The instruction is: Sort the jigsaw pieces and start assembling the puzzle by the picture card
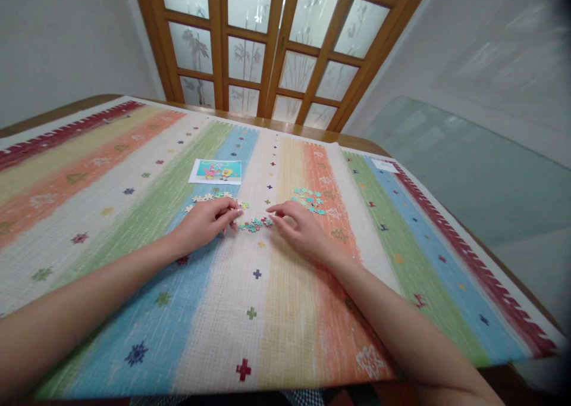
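A small joined strip of jigsaw pieces (255, 224) lies on the striped cloth (250, 311) between my two hands. My left hand (206, 221) rests knuckles up at the strip's left end, fingertips pinched together on a piece there. My right hand (300, 227) lies at the strip's right end, fingers stretched out and touching it. Loose pale pieces (214, 197) sit just beyond my left hand. A scatter of teal pieces (308, 199) sits just beyond my right hand. A cartoon reference picture (216, 171) lies farther back.
The striped cloth covers a wooden table (285, 130) with rounded corners. A glass tabletop (468, 168) adjoins on the right. A wooden door with frosted panes (276, 43) stands behind the table. A small white tag (384, 165) lies at the cloth's far right.
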`<state>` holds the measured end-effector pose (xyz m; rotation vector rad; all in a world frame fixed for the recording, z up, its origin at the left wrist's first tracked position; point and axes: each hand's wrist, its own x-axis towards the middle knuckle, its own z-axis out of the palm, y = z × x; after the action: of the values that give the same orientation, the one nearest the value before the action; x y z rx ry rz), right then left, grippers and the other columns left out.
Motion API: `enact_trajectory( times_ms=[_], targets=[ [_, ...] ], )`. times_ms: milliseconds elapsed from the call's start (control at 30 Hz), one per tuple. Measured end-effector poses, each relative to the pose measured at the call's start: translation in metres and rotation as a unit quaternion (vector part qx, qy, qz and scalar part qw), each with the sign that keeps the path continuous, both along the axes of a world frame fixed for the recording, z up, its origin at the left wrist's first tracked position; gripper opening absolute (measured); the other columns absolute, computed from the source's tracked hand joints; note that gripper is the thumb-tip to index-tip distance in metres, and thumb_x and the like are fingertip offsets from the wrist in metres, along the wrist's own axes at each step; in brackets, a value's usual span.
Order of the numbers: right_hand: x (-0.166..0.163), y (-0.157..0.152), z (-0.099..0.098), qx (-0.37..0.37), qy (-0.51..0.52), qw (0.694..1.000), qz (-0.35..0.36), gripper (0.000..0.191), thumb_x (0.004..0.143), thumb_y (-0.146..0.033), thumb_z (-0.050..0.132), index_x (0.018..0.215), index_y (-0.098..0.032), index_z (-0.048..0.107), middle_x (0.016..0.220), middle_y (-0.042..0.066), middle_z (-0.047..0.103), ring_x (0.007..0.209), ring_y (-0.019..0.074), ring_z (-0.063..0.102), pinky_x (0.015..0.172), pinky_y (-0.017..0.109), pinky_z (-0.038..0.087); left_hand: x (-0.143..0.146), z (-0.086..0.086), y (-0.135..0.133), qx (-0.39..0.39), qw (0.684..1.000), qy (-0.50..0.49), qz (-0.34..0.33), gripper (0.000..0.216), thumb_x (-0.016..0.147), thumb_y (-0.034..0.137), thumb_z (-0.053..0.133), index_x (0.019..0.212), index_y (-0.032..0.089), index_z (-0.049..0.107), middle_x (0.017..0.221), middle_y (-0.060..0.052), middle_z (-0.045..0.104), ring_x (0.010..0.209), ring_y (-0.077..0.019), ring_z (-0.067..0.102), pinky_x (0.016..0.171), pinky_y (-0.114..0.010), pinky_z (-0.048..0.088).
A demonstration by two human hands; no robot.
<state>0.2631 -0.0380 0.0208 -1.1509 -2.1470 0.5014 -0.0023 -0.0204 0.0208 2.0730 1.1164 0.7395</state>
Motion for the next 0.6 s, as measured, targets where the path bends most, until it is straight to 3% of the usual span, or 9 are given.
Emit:
enact_trajectory(
  times_ms=[200,400,500,600],
  targets=[
    [-0.035,-0.017,0.001,-0.147,0.115,0.981,0.045,0.017,0.097,-0.033,0.057,0.105,-0.027,0.07,0.104,0.005,0.073,0.098,0.0191,0.064,0.091,0.038,0.048,0.016,-0.005,-0.018,-0.021,0.998,-0.054,-0.026,0.022,0.101,0.035,0.046,0.117,0.022,0.046,0.069,0.004,0.067,0.062,-0.0144,0.065,0.064,-0.026,0.046],
    [-0.041,-0.023,-0.005,-0.297,0.256,0.918,0.05,0.021,0.091,-0.042,0.065,0.095,-0.022,0.071,0.09,0.004,0.073,0.083,0.0171,0.066,0.081,0.035,0.051,0.021,-0.008,-0.027,0.009,0.997,-0.06,-0.044,0.016,0.102,0.033,0.042,0.115,0.023,0.044,0.071,0.004,0.065,0.065,-0.0142,0.065,0.067,-0.027,0.046],
    [-0.038,-0.02,-0.007,-0.316,0.273,0.907,0.05,0.024,0.087,-0.045,0.068,0.089,-0.021,0.072,0.084,0.004,0.073,0.08,0.0169,0.066,0.079,0.035,0.051,0.018,-0.009,-0.026,0.015,0.997,-0.058,-0.045,0.017,0.103,0.033,0.04,0.116,0.022,0.044,0.075,0.003,0.066,0.068,-0.0144,0.065,0.07,-0.028,0.047],
    [-0.027,-0.007,-0.008,-0.263,0.24,0.935,0.004,0.022,0.086,-0.043,0.068,0.088,-0.022,0.074,0.084,0.005,0.074,0.079,0.0172,0.066,0.077,0.034,0.05,0.013,-0.011,-0.02,0.057,0.997,-0.04,-0.024,0.019,0.103,0.033,0.04,0.117,0.022,0.046,0.075,0.003,0.062,0.069,-0.0147,0.061,0.07,-0.028,0.045]
  ],
)
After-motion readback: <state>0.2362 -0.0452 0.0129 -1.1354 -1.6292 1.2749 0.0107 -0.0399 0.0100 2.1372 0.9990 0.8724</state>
